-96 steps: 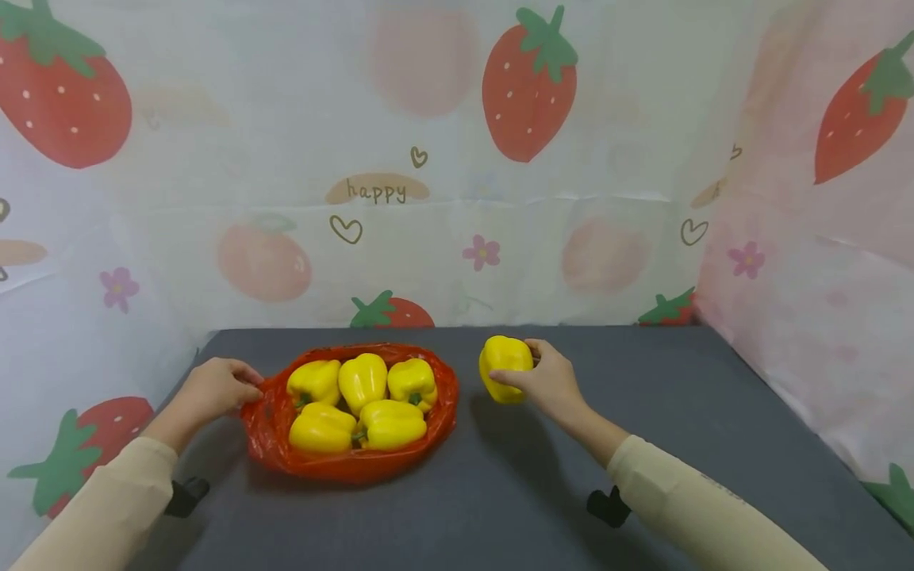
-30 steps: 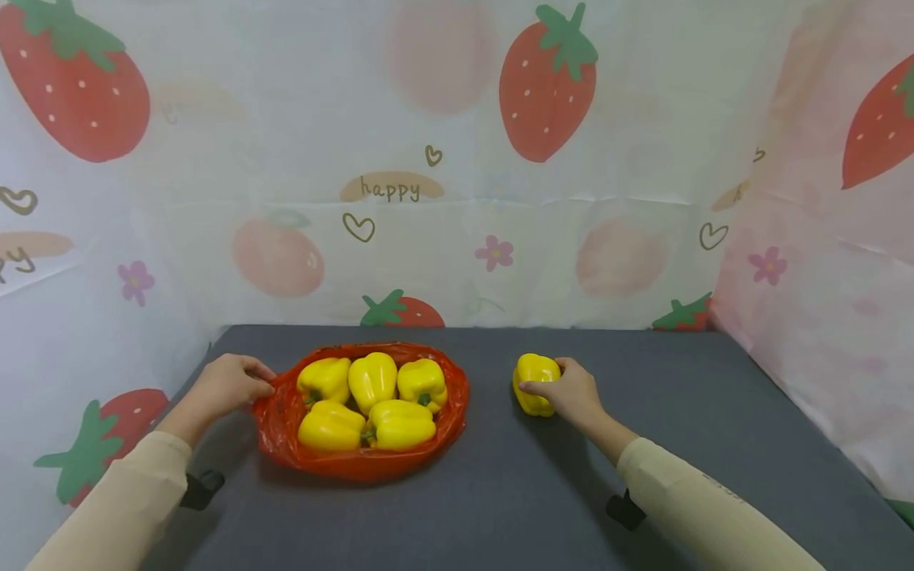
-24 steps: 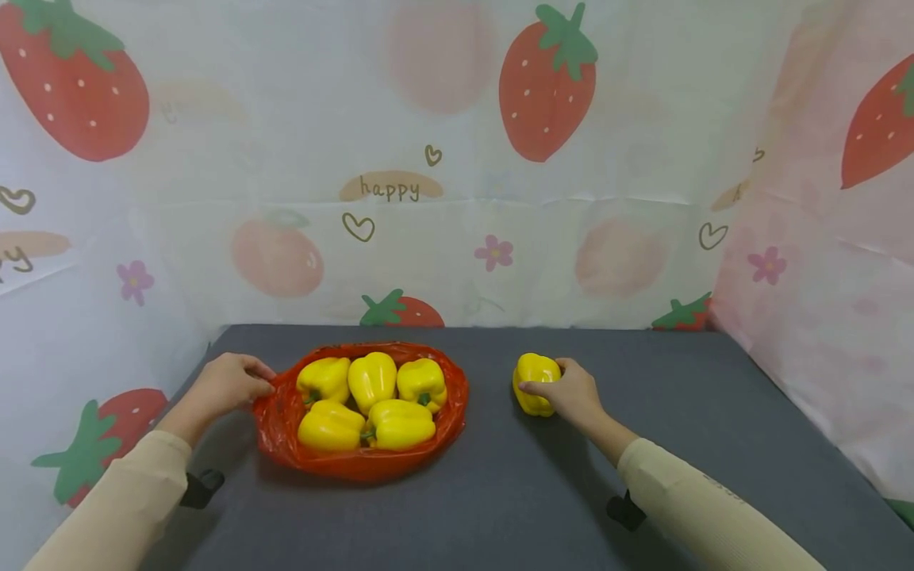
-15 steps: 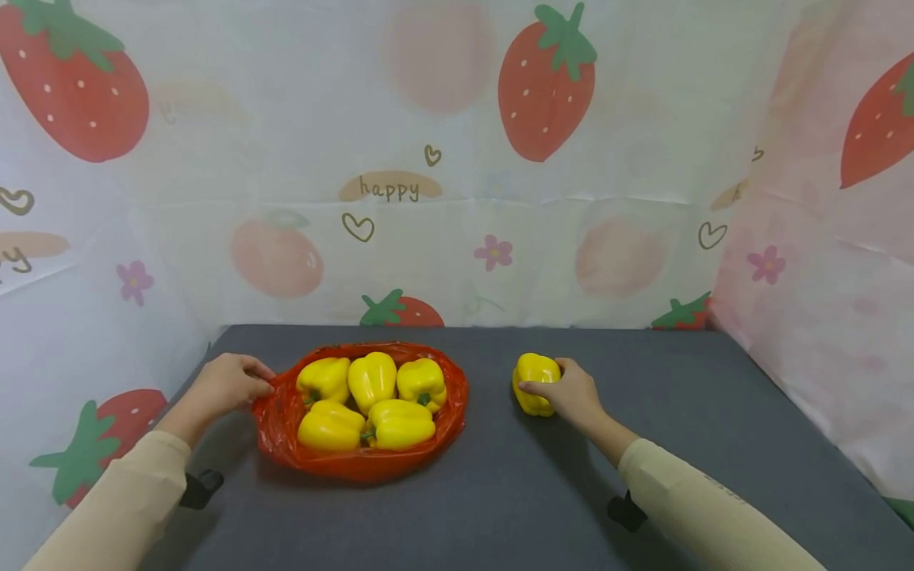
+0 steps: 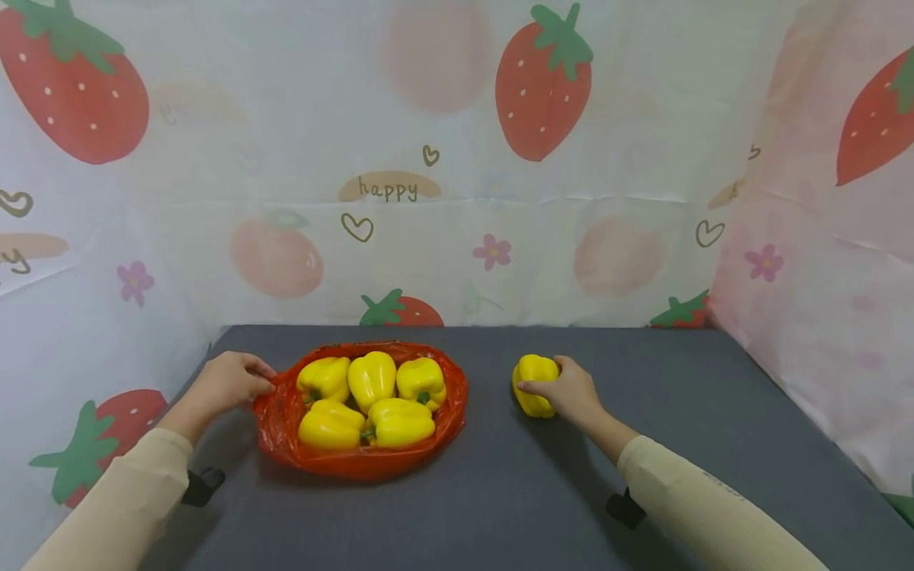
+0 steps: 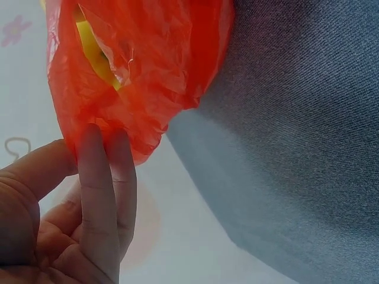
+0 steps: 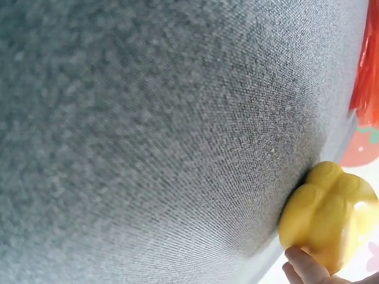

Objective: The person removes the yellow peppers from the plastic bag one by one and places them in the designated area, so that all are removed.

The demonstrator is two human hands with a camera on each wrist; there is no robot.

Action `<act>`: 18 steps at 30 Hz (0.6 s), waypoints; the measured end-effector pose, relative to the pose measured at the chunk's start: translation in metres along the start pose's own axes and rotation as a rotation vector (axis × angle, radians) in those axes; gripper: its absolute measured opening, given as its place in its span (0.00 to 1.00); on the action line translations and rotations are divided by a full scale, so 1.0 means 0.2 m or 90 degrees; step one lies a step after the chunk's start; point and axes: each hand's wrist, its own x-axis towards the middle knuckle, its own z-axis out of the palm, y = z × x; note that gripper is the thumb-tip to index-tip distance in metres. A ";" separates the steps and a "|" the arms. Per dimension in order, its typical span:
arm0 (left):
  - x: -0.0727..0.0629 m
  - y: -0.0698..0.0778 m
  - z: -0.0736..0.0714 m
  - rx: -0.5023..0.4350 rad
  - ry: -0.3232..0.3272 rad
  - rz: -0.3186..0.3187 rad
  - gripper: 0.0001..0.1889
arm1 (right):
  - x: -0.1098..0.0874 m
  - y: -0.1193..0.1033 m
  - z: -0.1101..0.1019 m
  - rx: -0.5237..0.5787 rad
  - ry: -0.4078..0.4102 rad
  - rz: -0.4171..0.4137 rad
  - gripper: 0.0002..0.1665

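A red plastic bag [image 5: 357, 466] lies on the left half of the table, its mouth spread wide around several yellow bell peppers [image 5: 401, 423]. My left hand [image 5: 230, 384] pinches the bag's left edge; in the left wrist view, thumb and fingers [image 6: 98, 195] meet on the thin red plastic [image 6: 160, 77]. Right of the bag, my right hand [image 5: 571, 390] grips a single yellow bell pepper [image 5: 535, 385] from its right side, thumb across its front. The right wrist view shows this pepper [image 7: 331, 213] low against the table cloth, with fingertips at its lower side.
The table [image 5: 457, 515] has a dark grey cloth cover. White and pink sheets printed with strawberries [image 5: 544, 91] rise behind it and on both sides. A black object [image 5: 203, 486] shows under the left wrist and another [image 5: 626, 509] under the right.
Since the oldest frame, my right hand has carried the pepper rightward and down to the table. Over the last second hands, bag and peppers stay nearly still; the left hand keeps its pinch.
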 end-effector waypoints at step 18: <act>0.01 -0.03 0.00 -0.003 -0.001 0.003 0.16 | -0.05 -0.18 0.02 0.050 0.063 -0.107 0.48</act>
